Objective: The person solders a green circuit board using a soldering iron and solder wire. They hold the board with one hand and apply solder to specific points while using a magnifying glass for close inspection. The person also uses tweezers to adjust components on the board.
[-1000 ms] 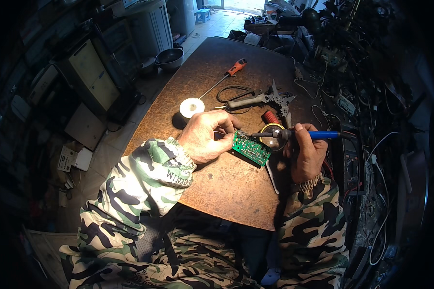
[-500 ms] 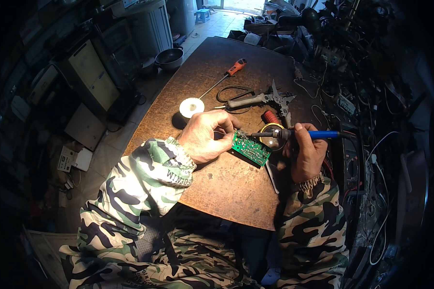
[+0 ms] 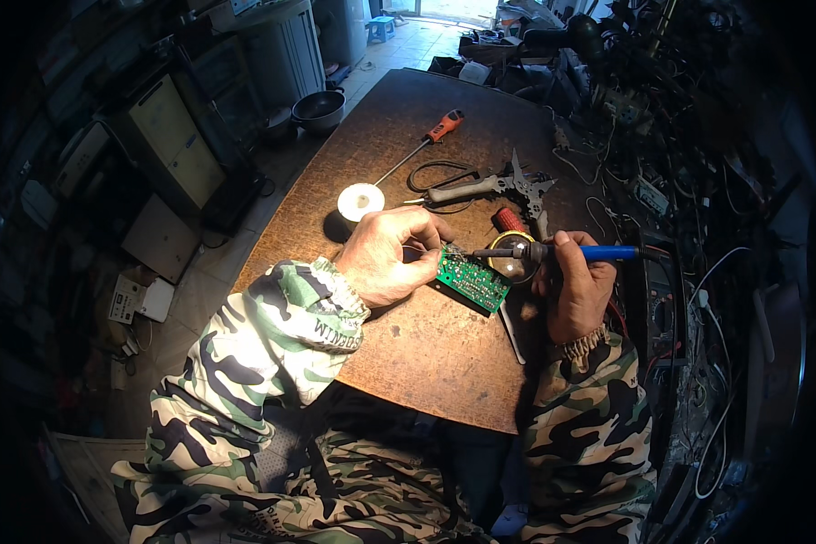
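My right hand (image 3: 582,297) grips a soldering iron (image 3: 609,253) by its blue handle, the shaft pointing left. Its tip reaches over the upper edge of a green circuit board (image 3: 473,285), which lies tilted on the bench with small solder points facing up. At the board's left end my left hand (image 3: 383,257) is closed, thumb and forefinger pinched together. Whatever is between those fingertips is too small to make out. Just under the iron sits a round, yellow-rimmed container (image 3: 516,266), partly covered by the iron's shaft.
Beyond my left hand stand a white spool (image 3: 361,200) and an orange-handled screwdriver (image 3: 443,126). Pliers-like tools (image 3: 470,190) and a red ridged cylinder (image 3: 510,220) lie farther right. A thin metal strip (image 3: 514,339) rests by the board. Tangled cables (image 3: 716,363) crowd the right side.
Almost nothing differs. The iron and both hands hold nearly the same place over the board; the left sleeve has shifted very slightly.
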Demonstrator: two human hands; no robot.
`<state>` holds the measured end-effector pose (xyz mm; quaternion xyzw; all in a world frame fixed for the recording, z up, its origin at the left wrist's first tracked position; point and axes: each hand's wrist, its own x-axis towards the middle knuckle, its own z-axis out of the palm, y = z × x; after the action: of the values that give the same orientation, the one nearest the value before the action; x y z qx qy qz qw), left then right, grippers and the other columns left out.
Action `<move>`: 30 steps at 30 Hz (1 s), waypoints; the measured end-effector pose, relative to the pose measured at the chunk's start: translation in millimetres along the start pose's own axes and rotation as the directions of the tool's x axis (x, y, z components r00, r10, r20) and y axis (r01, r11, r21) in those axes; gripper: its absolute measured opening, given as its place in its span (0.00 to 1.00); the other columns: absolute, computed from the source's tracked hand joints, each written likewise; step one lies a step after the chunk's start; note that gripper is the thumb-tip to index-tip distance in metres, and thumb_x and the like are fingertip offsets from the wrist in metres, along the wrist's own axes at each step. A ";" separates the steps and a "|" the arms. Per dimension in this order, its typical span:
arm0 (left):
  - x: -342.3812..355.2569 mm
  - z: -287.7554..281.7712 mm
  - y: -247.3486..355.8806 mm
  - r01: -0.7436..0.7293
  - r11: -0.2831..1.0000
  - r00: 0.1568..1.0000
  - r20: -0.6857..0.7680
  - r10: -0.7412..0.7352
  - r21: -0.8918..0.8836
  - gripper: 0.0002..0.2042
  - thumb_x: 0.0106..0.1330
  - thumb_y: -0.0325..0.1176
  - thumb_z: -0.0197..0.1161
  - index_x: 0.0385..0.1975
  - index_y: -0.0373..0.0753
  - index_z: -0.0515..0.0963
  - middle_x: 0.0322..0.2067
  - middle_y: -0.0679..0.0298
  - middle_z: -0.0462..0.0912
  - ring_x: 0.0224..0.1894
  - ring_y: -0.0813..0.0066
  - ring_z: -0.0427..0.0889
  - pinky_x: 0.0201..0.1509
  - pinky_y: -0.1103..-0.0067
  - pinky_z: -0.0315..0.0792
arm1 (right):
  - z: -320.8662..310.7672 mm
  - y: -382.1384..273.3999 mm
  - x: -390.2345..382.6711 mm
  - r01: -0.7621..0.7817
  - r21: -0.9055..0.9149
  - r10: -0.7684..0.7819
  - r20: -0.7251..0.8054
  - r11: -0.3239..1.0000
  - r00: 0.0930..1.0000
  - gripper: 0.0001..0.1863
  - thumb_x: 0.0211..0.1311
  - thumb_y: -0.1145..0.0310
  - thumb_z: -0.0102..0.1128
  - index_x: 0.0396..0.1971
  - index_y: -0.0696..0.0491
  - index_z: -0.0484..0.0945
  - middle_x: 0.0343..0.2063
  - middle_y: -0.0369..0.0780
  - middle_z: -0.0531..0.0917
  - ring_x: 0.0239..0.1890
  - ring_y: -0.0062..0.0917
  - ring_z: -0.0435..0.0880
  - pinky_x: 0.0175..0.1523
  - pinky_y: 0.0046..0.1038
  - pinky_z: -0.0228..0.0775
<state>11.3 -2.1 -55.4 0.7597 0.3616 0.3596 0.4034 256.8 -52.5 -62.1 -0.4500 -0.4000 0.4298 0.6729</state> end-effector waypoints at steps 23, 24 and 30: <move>-0.4 -0.6 -3.3 0.020 1.000 1.000 0.001 -0.020 -0.004 0.02 0.67 0.23 0.63 0.33 0.32 0.78 0.46 0.58 0.85 0.46 0.76 0.84 0.50 0.78 0.79 | -0.5 2.8 0.3 0.047 0.044 -0.047 -0.014 0.998 0.999 0.09 0.69 0.68 0.63 0.31 0.58 0.78 0.18 0.34 0.78 0.13 0.14 0.73 0.19 0.19 0.64; -0.3 -0.2 -3.4 0.034 0.999 0.999 0.004 -0.034 -0.023 0.02 0.67 0.23 0.63 0.34 0.32 0.78 0.46 0.58 0.85 0.46 0.76 0.84 0.50 0.78 0.78 | -0.7 2.3 0.0 0.047 0.044 -0.046 -0.017 0.998 0.999 0.09 0.69 0.68 0.63 0.31 0.58 0.78 0.18 0.35 0.78 0.13 0.15 0.73 0.19 0.19 0.64; -0.4 -2.3 -2.0 0.097 0.995 0.995 -0.006 -0.097 -0.011 0.05 0.70 0.25 0.63 0.42 0.33 0.79 0.44 0.62 0.85 0.43 0.79 0.83 0.49 0.79 0.79 | -0.3 4.1 0.1 0.069 0.071 -0.067 -0.032 0.995 0.997 0.11 0.71 0.64 0.62 0.38 0.58 0.79 0.22 0.36 0.80 0.17 0.17 0.74 0.22 0.21 0.68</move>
<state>8.6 -0.8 -56.4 0.7379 0.3976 0.3440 0.4231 256.2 -51.6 -66.0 -0.4180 -0.3894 0.4138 0.7088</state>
